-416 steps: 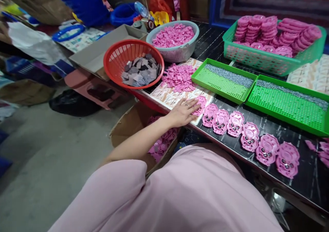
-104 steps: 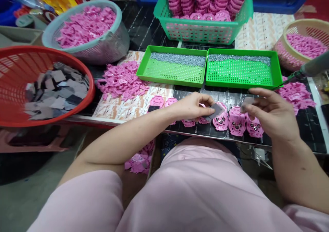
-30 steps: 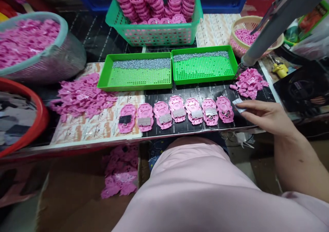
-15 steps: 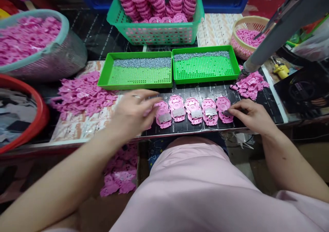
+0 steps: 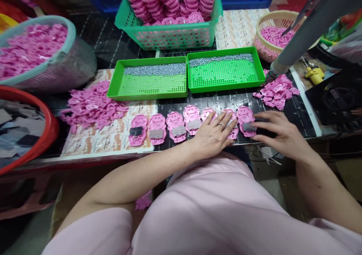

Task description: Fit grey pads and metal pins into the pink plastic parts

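**Q:** So where'd your hands end up, mate?

**A:** Left hand (image 5: 212, 136) lay flat across the pink plastic housings (image 5: 207, 113) on the black desk (image 5: 302, 123), fingers (image 5: 228, 121) spread, released. Right hand (image 5: 279, 134) sat beside the end housing (image 5: 243, 115), by its grey pad (image 5: 249, 127). Couldn't tell if those fingers (image 5: 267, 116) were grasping anything.

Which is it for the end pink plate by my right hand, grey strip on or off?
On. The grey strip lies across the lower part of the pink plate, and the right hand has its fingertips at the strip's end.
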`<state>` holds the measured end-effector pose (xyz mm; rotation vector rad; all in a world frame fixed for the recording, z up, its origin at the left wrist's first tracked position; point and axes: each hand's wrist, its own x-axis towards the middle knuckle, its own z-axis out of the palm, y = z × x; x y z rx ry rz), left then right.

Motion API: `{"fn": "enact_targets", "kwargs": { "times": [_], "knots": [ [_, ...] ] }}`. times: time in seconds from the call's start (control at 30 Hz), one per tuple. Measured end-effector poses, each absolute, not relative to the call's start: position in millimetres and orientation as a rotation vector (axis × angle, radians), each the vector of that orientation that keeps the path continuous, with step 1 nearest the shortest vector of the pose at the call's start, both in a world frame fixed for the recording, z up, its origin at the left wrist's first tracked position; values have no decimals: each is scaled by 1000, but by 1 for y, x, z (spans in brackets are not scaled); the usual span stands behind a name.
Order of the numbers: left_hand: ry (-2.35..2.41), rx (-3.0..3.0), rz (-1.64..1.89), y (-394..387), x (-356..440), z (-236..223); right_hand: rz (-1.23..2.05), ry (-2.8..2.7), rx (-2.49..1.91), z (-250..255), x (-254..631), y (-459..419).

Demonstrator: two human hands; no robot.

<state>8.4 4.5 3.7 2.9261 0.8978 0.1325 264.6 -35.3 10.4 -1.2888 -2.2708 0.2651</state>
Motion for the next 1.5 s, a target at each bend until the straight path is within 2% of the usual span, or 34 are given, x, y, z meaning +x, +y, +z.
{"fn": "enact_targets", "kwargs": {
  "times": [0.13,0.3,0.87,0.97,1.1,1.13,1.3,1.5],
  "knots": [
    [867,2959,139,5,4,-2,214,-2480,-1161,-6,266,-40],
    [873,2970,163,9,0,-4,190,-2480,-1153,-16,262,-34],
    [969,2938,182,35,-23,-2,153,-2551,-1018,-6,240,11],
    [990,2923,240,33,-21,6,133,-2274,-1078,16,245,12],
    [992,2918,401,35,-2,20,-154,-1470,-992,55,258,34],
    [987,2914,416,37,5,22,-82,-1400,-950,63,261,43],
    [999,2907,292,46,34,24,750,-1582,-948,84,267,77],
    [938,2968,173,58,41,19,724,-1371,-864,87,258,90]
  ]
}}
